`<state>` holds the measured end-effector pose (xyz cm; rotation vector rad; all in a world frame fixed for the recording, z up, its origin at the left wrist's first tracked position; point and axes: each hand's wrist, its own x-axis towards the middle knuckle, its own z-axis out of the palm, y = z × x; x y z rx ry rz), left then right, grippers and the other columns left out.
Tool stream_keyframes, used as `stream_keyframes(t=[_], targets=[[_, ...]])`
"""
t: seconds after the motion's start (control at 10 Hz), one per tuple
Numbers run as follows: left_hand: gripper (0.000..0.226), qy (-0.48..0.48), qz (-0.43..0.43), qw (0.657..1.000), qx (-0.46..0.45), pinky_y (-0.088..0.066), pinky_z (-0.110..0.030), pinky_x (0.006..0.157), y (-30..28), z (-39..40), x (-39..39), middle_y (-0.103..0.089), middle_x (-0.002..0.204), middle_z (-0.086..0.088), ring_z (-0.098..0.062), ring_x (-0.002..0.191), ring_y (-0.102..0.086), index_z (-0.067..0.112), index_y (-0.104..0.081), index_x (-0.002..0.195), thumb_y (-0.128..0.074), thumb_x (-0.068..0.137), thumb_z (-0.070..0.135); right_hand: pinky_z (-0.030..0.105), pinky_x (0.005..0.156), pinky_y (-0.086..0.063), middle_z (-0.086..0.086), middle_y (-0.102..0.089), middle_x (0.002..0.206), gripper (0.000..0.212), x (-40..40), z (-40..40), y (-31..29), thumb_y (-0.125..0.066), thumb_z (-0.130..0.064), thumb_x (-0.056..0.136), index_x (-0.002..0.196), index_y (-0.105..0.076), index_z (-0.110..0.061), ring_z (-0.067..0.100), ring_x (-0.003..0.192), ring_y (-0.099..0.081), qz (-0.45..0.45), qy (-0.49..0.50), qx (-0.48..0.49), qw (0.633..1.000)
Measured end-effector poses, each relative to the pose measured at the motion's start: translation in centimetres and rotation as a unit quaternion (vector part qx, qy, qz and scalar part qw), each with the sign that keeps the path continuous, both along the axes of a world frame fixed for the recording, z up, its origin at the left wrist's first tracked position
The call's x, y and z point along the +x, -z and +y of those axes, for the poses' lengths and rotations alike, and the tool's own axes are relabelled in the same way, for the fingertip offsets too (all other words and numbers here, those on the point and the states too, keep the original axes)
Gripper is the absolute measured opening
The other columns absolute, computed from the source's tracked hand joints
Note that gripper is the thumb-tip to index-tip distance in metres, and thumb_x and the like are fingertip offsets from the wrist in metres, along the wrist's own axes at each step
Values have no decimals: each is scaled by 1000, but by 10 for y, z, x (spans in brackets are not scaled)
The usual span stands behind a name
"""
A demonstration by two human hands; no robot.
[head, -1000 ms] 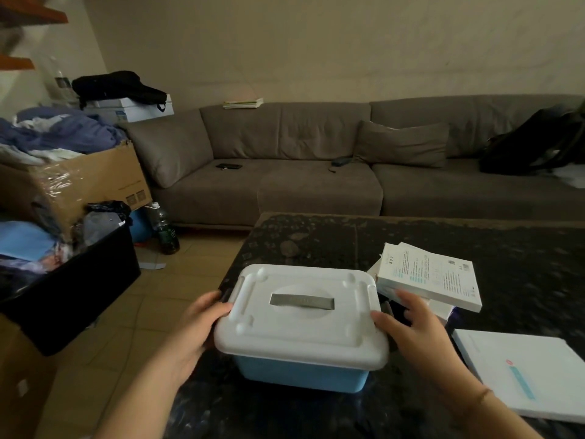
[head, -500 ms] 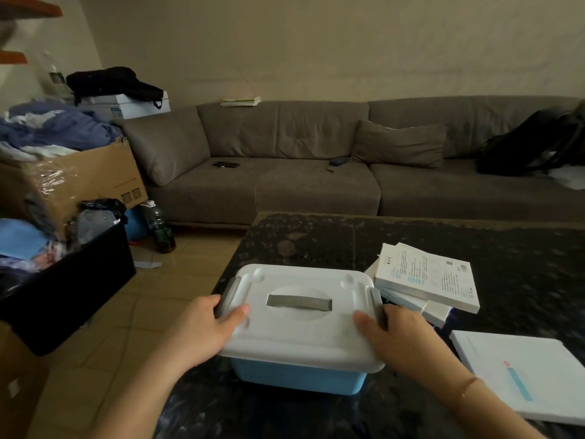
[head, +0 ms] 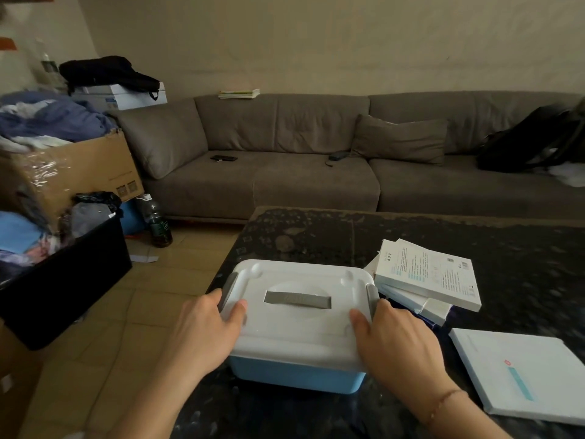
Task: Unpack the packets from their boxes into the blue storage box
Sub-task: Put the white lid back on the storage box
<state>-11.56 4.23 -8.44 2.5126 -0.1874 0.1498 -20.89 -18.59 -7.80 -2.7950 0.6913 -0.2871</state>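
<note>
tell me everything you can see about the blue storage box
The blue storage box is a rounded rectangular tub that looks like plastic, pale blue below with a white lid still closed on top. A grey handle strip lies flat in a recess at the lid's middle, and grey side latches sit at both ends. It stands upright near the front left edge of the dark table. The left hand and right hand grip its two ends, thumbs on the lid. The white boxes lie close by its right end.
</note>
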Motion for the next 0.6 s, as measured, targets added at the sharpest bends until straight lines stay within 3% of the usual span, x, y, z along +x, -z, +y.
stream_keyframes(t=[0.1, 0.2, 0.3, 0.4, 0.5, 0.6], targets=[[57, -12, -9, 1000, -14, -36, -12, 53, 2, -3, -3, -57, 101, 5, -1, 71, -49, 11, -46, 143, -47, 98, 47, 21, 58, -45, -10, -55, 80, 44, -2, -1, 7, -31, -56, 97, 110, -51, -20, 8, 68, -56, -17, 6, 25, 1000], [62, -17, 10, 998, -60, -43, -18, 67, 8, -4, -13, -51, 137, -6, -11, 101, -52, 17, -27, 154, -39, 101, 47, 26, 73, -55, -7, -64, 101, 52, -13, 0, 20, -33, -55, 97, 133, -45, -19, 10, 85, -62, -65, 5, 101, 993], [59, -12, 16, 993, -116, -37, -13, 62, 14, -1, -23, -50, 142, -7, -5, 94, -49, 17, -24, 155, -38, 103, 41, 28, 92, -50, -2, -53, 139, 68, -30, 8, 24, -31, -55, 98, 155, -12, -22, 14, 114, -59, -63, -17, 205, 977], [52, 0, 22, 984, -179, -43, -22, 75, 14, 2, -22, -55, 138, -6, -12, 105, -52, 15, -38, 149, -44, 103, 37, 32, 99, -48, 1, -48, 145, 71, -31, 3, 9, -35, -54, 98, 155, -10, -22, 17, 120, -55, -55, -36, 277, 959], [53, 2, 70, 970, -233, -44, -34, 91, 12, 3, -15, -56, 137, -7, -20, 116, -54, 15, -43, 146, -46, 101, 42, 31, 99, -48, 1, -53, 139, 65, -28, -10, -3, -44, -53, 96, 150, -30, -19, 16, 118, -57, 3, -55, 277, 959], [64, -48, 56, 968, -239, -38, -42, 104, 26, 2, -38, -41, 151, -8, -28, 134, -44, 19, -28, 153, -44, 99, 49, 25, 94, -52, -11, -63, 115, 50, -52, -27, -16, -51, -52, 93, 135, -52, -26, 3, 97, -61, 11, -69, 196, 978]])
